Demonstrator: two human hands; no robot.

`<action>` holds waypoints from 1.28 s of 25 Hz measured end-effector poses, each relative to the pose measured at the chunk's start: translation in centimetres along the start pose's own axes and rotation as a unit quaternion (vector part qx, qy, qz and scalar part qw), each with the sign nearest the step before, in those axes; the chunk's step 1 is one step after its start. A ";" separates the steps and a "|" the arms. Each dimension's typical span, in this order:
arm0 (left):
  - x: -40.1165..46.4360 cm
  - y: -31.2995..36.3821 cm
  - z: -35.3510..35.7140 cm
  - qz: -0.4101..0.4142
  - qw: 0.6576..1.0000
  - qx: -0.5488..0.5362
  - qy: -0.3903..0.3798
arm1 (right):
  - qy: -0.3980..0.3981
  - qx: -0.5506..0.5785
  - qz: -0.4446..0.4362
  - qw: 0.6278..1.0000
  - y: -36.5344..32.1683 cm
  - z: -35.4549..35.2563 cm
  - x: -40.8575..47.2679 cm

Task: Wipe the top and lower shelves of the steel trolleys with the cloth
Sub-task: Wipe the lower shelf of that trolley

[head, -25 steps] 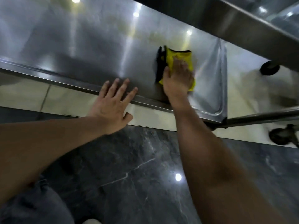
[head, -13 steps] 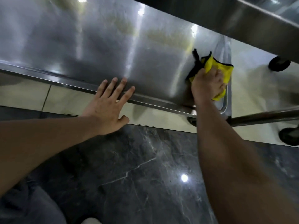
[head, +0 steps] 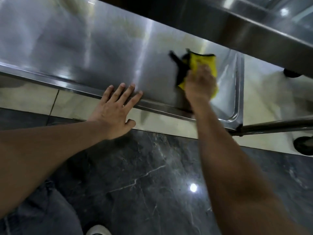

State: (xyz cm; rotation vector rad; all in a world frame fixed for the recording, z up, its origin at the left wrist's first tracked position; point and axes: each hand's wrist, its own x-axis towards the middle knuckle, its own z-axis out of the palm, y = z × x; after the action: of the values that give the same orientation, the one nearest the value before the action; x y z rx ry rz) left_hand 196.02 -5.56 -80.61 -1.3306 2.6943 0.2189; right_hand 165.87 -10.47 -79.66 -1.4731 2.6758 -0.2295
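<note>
While both arms reach down to the trolley, the scene reads so:
Right hand (head: 199, 85): grip pressed down on the yellow cloth (head: 201, 65), fingers blurred.
Left hand (head: 115, 109): grip spread, fingertips on the shelf's front rim.
Cloth: on the lower shelf (head: 101, 53), near its right end.
Writing: none legible.
Floor (head: 135, 184): dark marble.

The cloth (head: 201, 65) is pressed on the lower shelf (head: 101, 48) by the right hand (head: 199, 85); the left hand (head: 113, 111) is laid on its front edge, further left.
</note>
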 end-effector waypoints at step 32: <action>-0.2 -0.4 -0.7 0.000 0.999 -0.014 -0.044 | 0.010 0.005 0.006 1.000 7.3 -1.6 -7.5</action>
State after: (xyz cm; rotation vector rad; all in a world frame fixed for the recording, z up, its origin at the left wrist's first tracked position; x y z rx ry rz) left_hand 196.40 -5.82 -79.90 -1.2971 2.6277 0.3077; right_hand 163.56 -0.13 -79.37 -1.4594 2.6940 -0.2594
